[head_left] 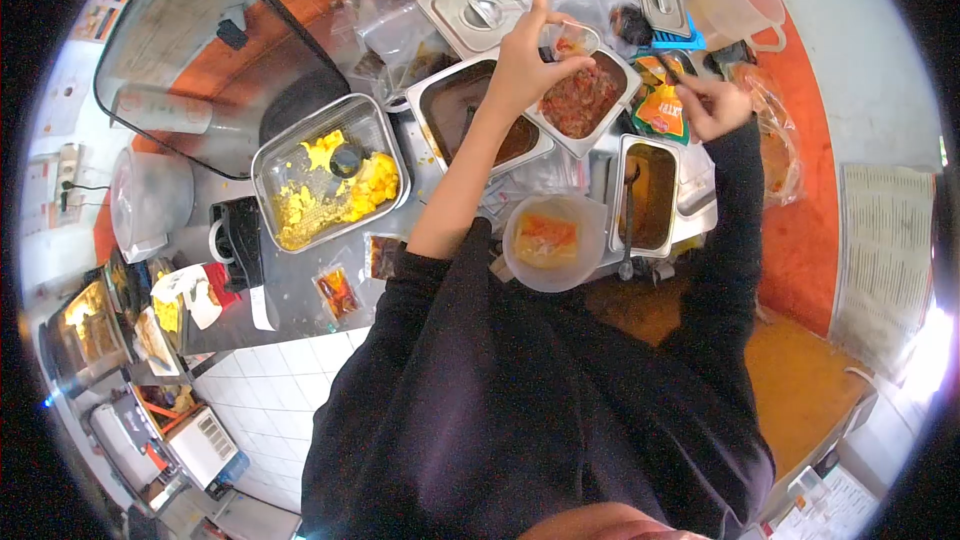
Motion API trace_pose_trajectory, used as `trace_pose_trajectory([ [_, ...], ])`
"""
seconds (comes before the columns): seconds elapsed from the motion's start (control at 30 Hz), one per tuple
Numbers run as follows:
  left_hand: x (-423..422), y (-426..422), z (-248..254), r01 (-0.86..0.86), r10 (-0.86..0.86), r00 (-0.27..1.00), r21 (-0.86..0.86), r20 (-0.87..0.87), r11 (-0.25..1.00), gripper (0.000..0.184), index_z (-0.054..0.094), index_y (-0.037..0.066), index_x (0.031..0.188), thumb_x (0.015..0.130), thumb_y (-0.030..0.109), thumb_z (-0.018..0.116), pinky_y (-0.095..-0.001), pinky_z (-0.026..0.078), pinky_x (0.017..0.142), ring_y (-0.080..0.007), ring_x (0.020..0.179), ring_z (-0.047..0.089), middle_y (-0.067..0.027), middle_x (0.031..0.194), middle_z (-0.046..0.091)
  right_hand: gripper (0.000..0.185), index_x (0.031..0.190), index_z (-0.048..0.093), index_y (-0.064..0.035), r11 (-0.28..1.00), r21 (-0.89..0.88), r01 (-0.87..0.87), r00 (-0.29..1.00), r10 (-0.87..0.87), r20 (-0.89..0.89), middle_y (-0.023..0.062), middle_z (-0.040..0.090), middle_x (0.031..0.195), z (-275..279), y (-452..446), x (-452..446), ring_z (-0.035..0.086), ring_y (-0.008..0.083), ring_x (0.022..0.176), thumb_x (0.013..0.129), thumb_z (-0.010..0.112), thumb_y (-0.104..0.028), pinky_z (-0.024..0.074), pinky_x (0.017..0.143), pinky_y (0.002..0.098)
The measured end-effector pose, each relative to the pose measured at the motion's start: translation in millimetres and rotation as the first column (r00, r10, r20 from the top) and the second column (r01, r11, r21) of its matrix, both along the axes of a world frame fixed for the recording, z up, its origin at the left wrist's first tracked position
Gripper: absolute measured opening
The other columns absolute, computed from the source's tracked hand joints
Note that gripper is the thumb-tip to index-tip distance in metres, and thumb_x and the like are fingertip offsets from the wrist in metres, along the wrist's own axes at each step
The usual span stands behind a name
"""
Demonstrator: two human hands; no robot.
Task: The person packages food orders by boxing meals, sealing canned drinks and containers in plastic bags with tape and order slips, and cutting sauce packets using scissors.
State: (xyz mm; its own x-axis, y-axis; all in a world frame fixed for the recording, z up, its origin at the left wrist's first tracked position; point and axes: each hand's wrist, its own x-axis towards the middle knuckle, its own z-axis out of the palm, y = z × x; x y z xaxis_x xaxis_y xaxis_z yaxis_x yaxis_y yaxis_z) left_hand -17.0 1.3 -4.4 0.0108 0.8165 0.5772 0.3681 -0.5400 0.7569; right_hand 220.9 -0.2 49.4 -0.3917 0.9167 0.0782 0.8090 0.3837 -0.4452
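Note:
My left hand (522, 68) is raised over the steel food pans, one finger stretched up. Its thumb and other fingers curve around a small clear plastic bag (568, 46) with some red food in it. Just beneath is a steel pan of chopped red sambal (582, 105). My right hand (716, 108) is closed, to the right of that pan, beside a green and orange packet (660, 105). A thin dark handle (668, 70) seems to come from its fingers; the far end cannot be made out. My left forearm partly covers a pan of dark sauce (455, 105).
A clear tray of yellow pieces (330, 170) stands at left. Near my body are a white tub with a filled bag (555, 240) and a narrow sauce pan with a ladle (650, 195). Steel lids (480, 15) and a plastic jug (738, 2) stand behind. Small filled sachets (338, 292) lie near the front edge.

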Motion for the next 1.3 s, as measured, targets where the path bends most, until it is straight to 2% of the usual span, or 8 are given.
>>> trace_pose_trajectory([
  [0.07, 2.4, -4.7, 6.6, 0.014, -0.014, 1.000, 0.007, 0.028, 1.000, 0.094, 0.015, 0.001, 0.129, 0.056, 0.015, 0.074, -0.0296, 0.038, 0.085, -0.0162, 0.089, 0.054, -0.0087, 0.088, 0.059, 0.024, 0.089, 0.060, -0.0100, 0.969, -0.246, -0.023, 0.962, 0.089, 0.260, 0.0103, 0.059, 0.063, -6.8, 6.7, -3.5, 0.058, 0.0213, 0.057, 0.068, 0.060, -0.021, 0.0450, 0.054, 0.0288],
  [0.1, 4.9, -7.5, 7.9, 0.033, -0.033, 0.997, -0.005, 0.064, 0.999, 0.091, 0.017, 0.001, 0.128, 0.057, 0.013, 0.073, -0.0292, 0.039, 0.084, -0.0155, 0.089, 0.054, -0.0087, 0.089, 0.058, 0.038, 0.096, 0.056, -0.0094, 0.975, -0.023, -0.219, 0.955, 0.219, 0.202, 0.0133, 0.059, 0.074, -33.3, 9.2, -2.0, 0.058, 0.0239, 0.071, 0.061, 0.066, -0.020, 0.0448, 0.062, 0.0305],
  [0.17, 11.4, -9.5, 11.7, 0.066, -0.063, 0.989, -0.016, 0.137, 0.998, 0.084, 0.022, 0.002, 0.127, 0.059, 0.009, 0.072, -0.0285, 0.040, 0.081, -0.0141, 0.088, 0.053, -0.0087, 0.091, 0.057, 0.039, 0.086, 0.051, -0.0054, 0.922, 0.368, -0.123, 0.971, 0.189, -0.148, 0.0094, 0.054, 0.075, -30.9, -1.7, -38.7, 0.054, 0.0230, 0.067, 0.054, 0.072, -0.016, 0.0426, 0.060, 0.0303],
  [0.3, 27.7, -25.6, 21.5, 0.183, -0.142, 0.802, -0.013, 0.581, 0.983, 0.075, 0.032, -0.001, 0.123, 0.060, 0.012, 0.072, -0.0284, 0.044, 0.075, -0.0135, 0.083, 0.053, -0.0094, 0.089, 0.055, 0.028, 0.076, 0.049, -0.0039, 0.940, 0.243, 0.241, 0.797, -0.049, -0.603, 0.0006, 0.053, 0.067, -9.4, -21.3, -88.0, 0.049, 0.0086, 0.056, 0.060, 0.071, -0.011, 0.0392, 0.050, 0.0209],
  [0.4, 15.5, -44.4, 38.1, 0.193, -0.096, 0.836, -0.125, 0.540, 0.973, 0.070, 0.029, 0.002, 0.125, 0.066, 0.003, 0.066, -0.0267, 0.043, 0.077, -0.0135, 0.090, 0.050, -0.0098, 0.097, 0.053, 0.021, 0.080, 0.054, -0.0029, 0.967, 0.181, 0.180, 0.597, 0.039, -0.801, 0.0011, 0.057, 0.070, -15.8, -18.4, -91.0, 0.052, 0.0073, 0.060, 0.064, 0.068, -0.006, 0.0411, 0.054, 0.0199],
  [0.57, -22.1, -80.2, 54.7, 0.047, 0.013, 0.870, -0.109, 0.493, 0.993, 0.015, 0.062, 0.000, 0.085, 0.074, 0.009, 0.059, -0.0231, 0.044, 0.072, -0.0113, 0.075, 0.058, -0.0068, 0.084, 0.062, 0.012, 0.083, 0.060, 0.0014, 0.976, 0.215, -0.016, 0.560, 0.187, -0.807, 0.0068, 0.061, 0.077, 3.6, -41.6, -96.0, 0.054, 0.0068, 0.066, 0.070, 0.061, 0.000, 0.0415, 0.061, 0.0179],
  [0.7, -48.5, -122.9, 70.8, -0.252, 0.253, 0.959, -0.024, 0.129, 0.967, 0.014, 0.062, 0.003, 0.084, 0.073, 0.011, 0.059, -0.0234, 0.044, 0.067, -0.0110, 0.073, 0.058, -0.0072, 0.078, 0.062, 0.011, 0.082, 0.060, 0.0026, 0.985, 0.114, -0.132, 0.483, 0.164, -0.860, 0.0045, 0.059, 0.071, 18.5, -71.1, -118.3, 0.051, 0.0060, 0.061, 0.071, 0.059, 0.002, 0.0381, 0.056, 0.0158],
  [1.3, -252.5, -428.3, 44.4, -0.522, 0.505, 0.826, 0.000, 0.251, 0.853, 0.005, 0.059, 0.007, 0.066, 0.065, 0.009, 0.064, -0.0318, 0.037, 0.068, -0.0193, 0.059, 0.051, -0.0028, 0.064, 0.057, 0.006, 0.079, 0.054, 0.0059, 0.931, 0.020, -0.363, 0.569, 0.239, -0.786, 0.0119, 0.055, 0.073, -5.8, -347.1, -337.3, 0.053, 0.0158, 0.064, 0.074, 0.052, 0.004, 0.0421, 0.059, 0.0235],
])
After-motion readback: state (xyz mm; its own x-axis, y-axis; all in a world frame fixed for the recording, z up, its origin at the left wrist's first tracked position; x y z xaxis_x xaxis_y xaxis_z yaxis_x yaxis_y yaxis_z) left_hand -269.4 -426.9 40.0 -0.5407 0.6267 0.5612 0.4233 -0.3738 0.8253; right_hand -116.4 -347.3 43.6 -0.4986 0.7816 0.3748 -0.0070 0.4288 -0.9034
